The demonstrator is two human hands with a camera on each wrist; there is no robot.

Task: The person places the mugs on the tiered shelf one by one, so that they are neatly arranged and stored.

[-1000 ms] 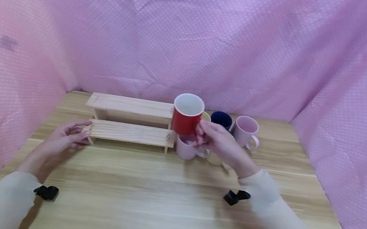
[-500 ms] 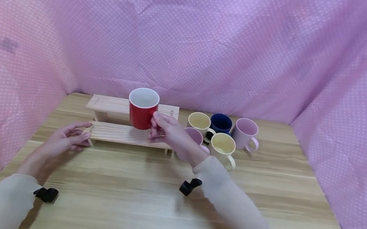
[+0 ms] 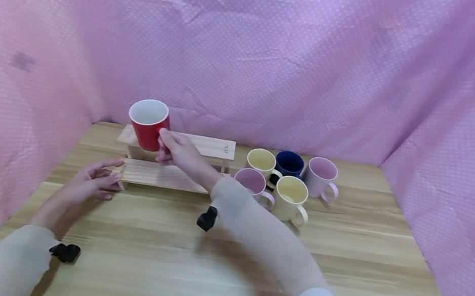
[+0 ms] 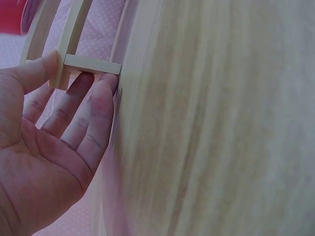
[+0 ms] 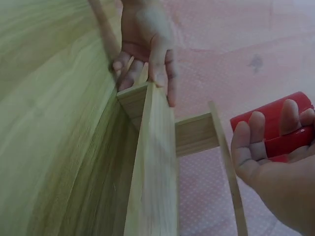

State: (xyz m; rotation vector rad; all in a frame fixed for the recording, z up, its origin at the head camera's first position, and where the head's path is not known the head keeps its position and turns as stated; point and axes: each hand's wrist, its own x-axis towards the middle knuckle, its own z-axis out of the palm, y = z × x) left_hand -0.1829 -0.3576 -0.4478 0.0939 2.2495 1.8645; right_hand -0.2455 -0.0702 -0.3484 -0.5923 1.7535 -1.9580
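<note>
My right hand (image 3: 185, 155) grips a red mug (image 3: 143, 130) by its handle. The mug, white inside and upright, hangs over the left end of the upper tier (image 3: 207, 146) of a pale wooden two-step rack. In the right wrist view, the fingers curl through the red handle (image 5: 290, 141). At the left end of the lower tier (image 3: 159, 176), my left hand (image 3: 86, 184) holds the board's edge. The left wrist view shows its thumb against the board end (image 4: 60, 73), with other fingers around the short leg (image 4: 93, 64).
Right of the rack stand several mugs: two yellow ones (image 3: 258, 160) (image 3: 287, 201), a dark blue one (image 3: 289, 163) and two pink ones (image 3: 249, 183) (image 3: 317, 180). A pink dotted cloth (image 3: 251, 58) surrounds the wooden table (image 3: 156, 258) at the back and sides.
My right hand has carried the red mug leftward, from beside the other mugs across to the rack's left end. The left hand stays at the lower tier.
</note>
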